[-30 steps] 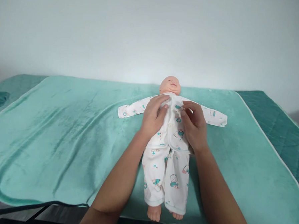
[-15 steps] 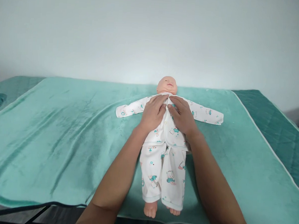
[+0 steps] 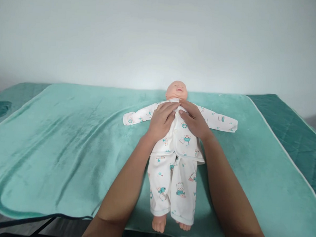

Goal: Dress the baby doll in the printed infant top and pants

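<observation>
Both my hands are on the doll's chest, up near the collar. Left hand (image 3: 161, 120) lies palm-down on the left half of the white printed top (image 3: 182, 139), fingers curled onto the fabric at the front opening. Right hand (image 3: 193, 120) is opposite it on the other half, fingers bent, tips pressing the cloth just below the neck. The fingertips of the two hands almost meet at the centre line of the top. Can't tell if either hand is actually pinching the fabric or just pressing it flat; the tips are partly hidden.

Doll (image 3: 176, 90) lies on its back, head away from me, feet towards me. Sleeves of the top are spread straight out to both sides and lie flat. Matching printed trousers (image 3: 171, 188) cover the legs; bare feet (image 3: 159, 223) stick out at the hems, near the front edge of the bedding.

Doll sits right of centre on a light teal blanket (image 3: 66, 142), which is rumpled, with long creases on the left side. Under it, a darker green quilted cover (image 3: 292, 129) shows at the right and far left edges. The bed takes up nearly the whole width. Plain pale wall (image 3: 162, 37) behind. A dark frame edge (image 3: 22, 224) shows below the blanket at bottom left.
</observation>
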Demonstrator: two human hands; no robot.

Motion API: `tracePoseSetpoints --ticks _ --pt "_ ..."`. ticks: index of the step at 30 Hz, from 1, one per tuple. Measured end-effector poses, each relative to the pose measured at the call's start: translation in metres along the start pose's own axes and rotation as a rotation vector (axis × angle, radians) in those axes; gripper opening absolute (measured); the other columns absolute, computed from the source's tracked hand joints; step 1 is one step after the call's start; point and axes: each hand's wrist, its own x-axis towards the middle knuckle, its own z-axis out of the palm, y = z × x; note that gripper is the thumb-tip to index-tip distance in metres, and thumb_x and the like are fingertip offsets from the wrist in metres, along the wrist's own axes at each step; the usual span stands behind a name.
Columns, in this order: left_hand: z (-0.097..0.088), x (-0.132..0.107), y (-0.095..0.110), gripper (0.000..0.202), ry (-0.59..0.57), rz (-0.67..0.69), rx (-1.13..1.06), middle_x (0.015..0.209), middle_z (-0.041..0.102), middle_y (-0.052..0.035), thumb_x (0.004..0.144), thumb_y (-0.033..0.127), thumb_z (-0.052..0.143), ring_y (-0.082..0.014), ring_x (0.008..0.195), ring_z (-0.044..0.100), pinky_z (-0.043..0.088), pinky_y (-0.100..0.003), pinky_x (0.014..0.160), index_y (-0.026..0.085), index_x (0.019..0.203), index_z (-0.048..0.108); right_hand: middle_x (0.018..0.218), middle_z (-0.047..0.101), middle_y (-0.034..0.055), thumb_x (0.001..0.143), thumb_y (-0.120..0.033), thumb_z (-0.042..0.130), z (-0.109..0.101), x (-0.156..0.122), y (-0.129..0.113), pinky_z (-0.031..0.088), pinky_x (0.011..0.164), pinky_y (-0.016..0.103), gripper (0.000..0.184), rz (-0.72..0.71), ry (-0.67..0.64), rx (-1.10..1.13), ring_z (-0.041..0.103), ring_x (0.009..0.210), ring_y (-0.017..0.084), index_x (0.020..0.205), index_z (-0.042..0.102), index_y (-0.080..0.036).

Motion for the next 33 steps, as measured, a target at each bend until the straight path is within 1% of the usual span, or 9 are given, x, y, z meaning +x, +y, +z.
tracePoseSetpoints --ticks 3,7,9,13,16,22,26,30,33 --pt "-0.001 -0.002 0.000 0.039 0.025 0.049 -0.019 0.134 0.065 -0.0061 0.102 0.023 0.036 -0.0200 0.126 0.055 0.040 -0.041 0.112 0.024 0.131 0.063 0.145 0.059 0.0027 0.100 -0.049 0.050 -0.003 -0.004 -0.010 0.036 0.121 0.048 0.040 -0.010 0.011 0.061 0.050 0.139 0.024 0.132 0.066 -0.031" --pt "-0.002 -0.005 -0.001 0.036 0.054 0.108 -0.076 0.125 0.069 -0.0064 0.102 0.020 0.037 -0.0194 0.121 0.057 0.042 -0.040 0.109 0.022 0.124 0.066 0.139 0.064 0.0036 0.100 -0.043 0.051 -0.003 -0.009 -0.021 0.039 0.119 0.049 0.036 0.018 0.060 0.055 0.053 0.137 0.024 0.127 0.070 -0.028" --pt "-0.002 -0.006 -0.001 0.035 0.091 0.093 -0.105 0.121 0.070 -0.0061 0.101 0.018 0.038 -0.0190 0.118 0.058 0.044 -0.040 0.107 0.022 0.120 0.067 0.136 0.066 0.0030 0.099 -0.042 0.052 -0.003 -0.012 -0.022 0.040 0.119 0.049 0.034 0.018 0.089 0.046 0.054 0.135 0.024 0.123 0.072 -0.029" --pt "-0.003 -0.009 0.002 0.029 0.154 -0.012 -0.111 0.115 0.071 -0.0063 0.099 0.020 0.043 -0.0195 0.112 0.061 0.047 -0.039 0.103 0.022 0.114 0.068 0.135 0.066 0.0025 0.098 -0.039 0.055 -0.002 -0.014 -0.020 0.042 0.117 0.049 0.030 0.006 0.122 0.048 0.056 0.132 0.023 0.119 0.074 -0.030" --pt "-0.003 -0.010 0.004 0.026 0.162 -0.010 -0.116 0.112 0.072 -0.0062 0.099 0.020 0.045 -0.0195 0.110 0.062 0.048 -0.039 0.102 0.021 0.111 0.068 0.133 0.067 0.0033 0.097 -0.035 0.057 0.000 -0.016 -0.017 0.043 0.115 0.046 0.027 0.000 0.152 0.092 0.058 0.129 0.022 0.116 0.075 -0.030" --pt "-0.002 -0.011 0.004 0.026 0.187 -0.016 -0.109 0.108 0.074 -0.0044 0.097 0.016 0.045 -0.0189 0.108 0.063 0.049 -0.038 0.100 0.021 0.107 0.069 0.116 0.072 0.0047 0.095 -0.029 0.057 0.004 -0.021 -0.016 0.048 0.105 0.044 0.019 0.067 0.314 0.154 0.064 0.115 0.022 0.098 0.077 -0.026" --pt "-0.002 -0.010 0.005 0.028 0.156 -0.044 -0.122 0.107 0.074 -0.0037 0.096 0.013 0.046 -0.0181 0.108 0.064 0.051 -0.036 0.099 0.022 0.110 0.069 0.119 0.072 0.0038 0.094 -0.028 0.060 0.005 -0.021 -0.014 0.048 0.105 0.044 0.018 0.052 0.286 0.128 0.063 0.117 0.022 0.099 0.077 -0.027" --pt "-0.001 -0.009 0.005 0.028 0.125 -0.068 -0.138 0.110 0.073 -0.0048 0.097 0.014 0.047 -0.0180 0.110 0.065 0.051 -0.035 0.100 0.022 0.112 0.069 0.120 0.071 0.0039 0.094 -0.027 0.060 0.005 -0.020 -0.013 0.048 0.106 0.044 0.018 0.035 0.268 0.104 0.062 0.118 0.022 0.100 0.077 -0.027" --pt "0.000 -0.009 0.005 0.027 0.123 -0.070 -0.170 0.110 0.073 -0.0056 0.097 0.015 0.048 -0.0173 0.108 0.066 0.052 -0.034 0.099 0.021 0.115 0.068 0.120 0.071 0.0043 0.094 -0.026 0.060 0.004 -0.020 -0.015 0.047 0.107 0.045 0.019 0.018 0.253 0.084 0.062 0.118 0.022 0.102 0.077 -0.027"
